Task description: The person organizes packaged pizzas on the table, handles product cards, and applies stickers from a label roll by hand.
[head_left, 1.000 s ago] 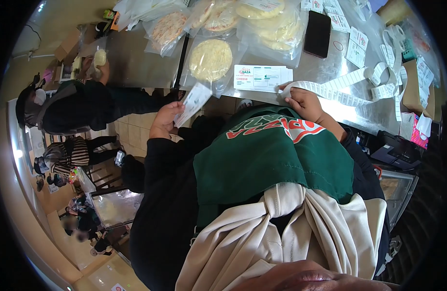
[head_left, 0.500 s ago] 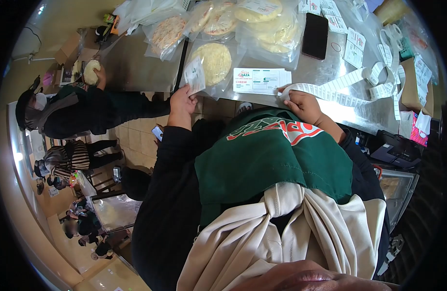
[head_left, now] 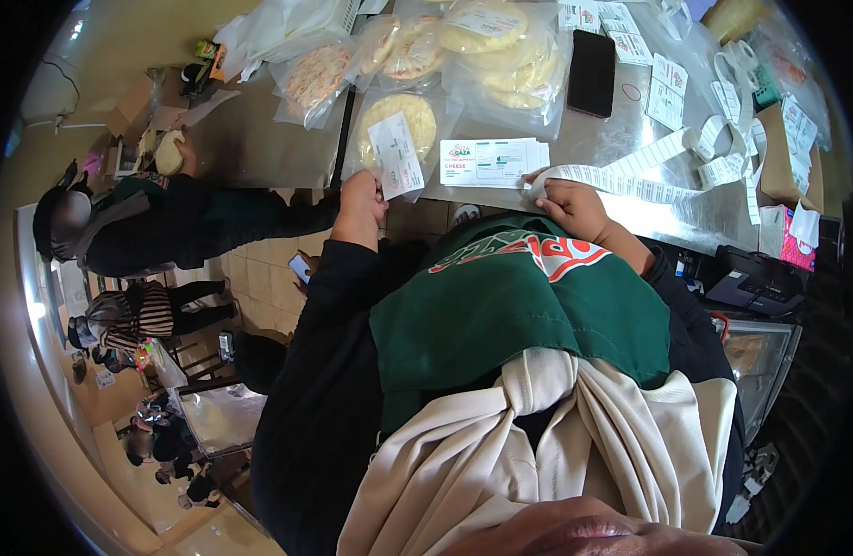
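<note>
My left hand (head_left: 360,199) pinches the lower edge of a printed card (head_left: 396,156), which lies tilted over a bagged cheese-topped round (head_left: 417,116) near the table edge. Right of it sits a stack of cards (head_left: 489,164) marked CHEESE. My right hand (head_left: 577,206) rests at the table's front edge beside that stack, fingers closed on the end of a long strip of labels (head_left: 621,183). The strip curls away to the right over the metal table (head_left: 589,139).
More bagged rounds (head_left: 514,65) and a black phone (head_left: 591,74) lie farther back. At right stand a cardboard box (head_left: 780,162) and a black printer (head_left: 755,281). A co-worker (head_left: 153,222) stands at the left, holding a round (head_left: 169,153); other people are beyond.
My left hand and its card have moved right, and the card now covers more of the bagged round. The co-worker at the left has shifted slightly. My right hand has hardly moved.
</note>
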Available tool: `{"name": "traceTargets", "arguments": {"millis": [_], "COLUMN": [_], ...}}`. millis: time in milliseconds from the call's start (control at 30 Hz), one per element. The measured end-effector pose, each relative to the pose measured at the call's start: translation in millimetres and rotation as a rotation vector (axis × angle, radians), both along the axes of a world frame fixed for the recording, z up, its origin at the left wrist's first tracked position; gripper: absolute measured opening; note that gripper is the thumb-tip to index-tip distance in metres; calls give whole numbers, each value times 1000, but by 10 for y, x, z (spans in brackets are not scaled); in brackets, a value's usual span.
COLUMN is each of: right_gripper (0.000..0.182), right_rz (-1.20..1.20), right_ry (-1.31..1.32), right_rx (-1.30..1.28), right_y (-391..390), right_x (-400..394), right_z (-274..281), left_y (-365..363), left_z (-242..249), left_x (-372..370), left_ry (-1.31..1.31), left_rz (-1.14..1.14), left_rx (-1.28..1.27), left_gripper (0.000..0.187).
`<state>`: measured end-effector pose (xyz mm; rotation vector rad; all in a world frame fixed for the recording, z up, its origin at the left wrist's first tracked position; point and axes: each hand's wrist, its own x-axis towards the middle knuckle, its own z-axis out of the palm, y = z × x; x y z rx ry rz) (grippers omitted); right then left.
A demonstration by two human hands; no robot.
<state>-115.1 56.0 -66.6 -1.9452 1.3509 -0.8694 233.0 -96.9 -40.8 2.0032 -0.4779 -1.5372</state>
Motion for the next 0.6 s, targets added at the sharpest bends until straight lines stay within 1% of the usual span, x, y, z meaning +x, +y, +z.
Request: {"name": "traceTargets", "arguments": {"millis": [100, 200, 300, 400, 500, 567, 600], "right_gripper": [20, 20, 20, 20, 19, 17, 16], "right_rz": [2, 3, 0, 8, 22, 32, 24], "right_ry": [13, 18, 5, 5, -22, -71, -138], "right_rx": [13, 33, 31, 32, 21, 6, -26], "right_y": [-8, -6, -4, 0, 2, -6, -14], "right_x": [-6, -3, 0, -14, -41, -59, -54], "right_z": [-29, -14, -17, -20, 25, 29, 20], "left_y": [-65, 9, -56, -88, -50, -27, -40], "left_z": [-144, 30, -14, -15, 40, -119, -225], "left_x": [124, -79, -220, -169, 57, 288, 407], "left_ry": [154, 271, 359, 428, 136, -2, -72], "left_rz": [26, 18, 70, -164, -297, 76, 262], "left_rx": [-114, -215, -336, -396, -117, -135, -142], "left_gripper": [6, 9, 11, 20, 23, 24, 26]}}
